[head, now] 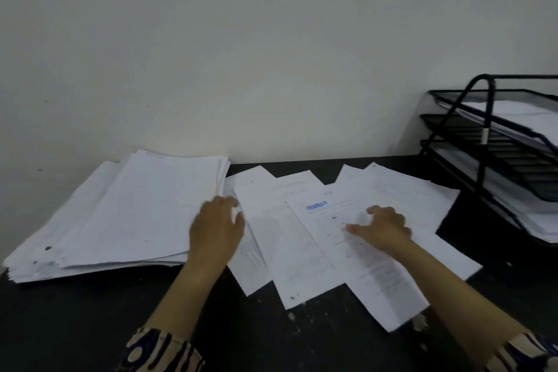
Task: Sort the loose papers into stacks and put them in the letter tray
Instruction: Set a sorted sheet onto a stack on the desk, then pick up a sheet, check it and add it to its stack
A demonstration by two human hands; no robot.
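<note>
A thick stack of white papers lies at the left of the black table. Several loose sheets are fanned out across the middle, the top one bearing a blue heading. My left hand rests at the right edge of the thick stack, its fingers loosely bent and blurred. Spread fingers of my right hand press down on the loose sheets. A black wire letter tray with three tiers stands at the right, with white paper lying in it.
The black table shows bare surface along its front edge and between the loose sheets and the tray. A plain pale wall rises directly behind the table. Patterned sleeve cuffs show at the bottom of the view.
</note>
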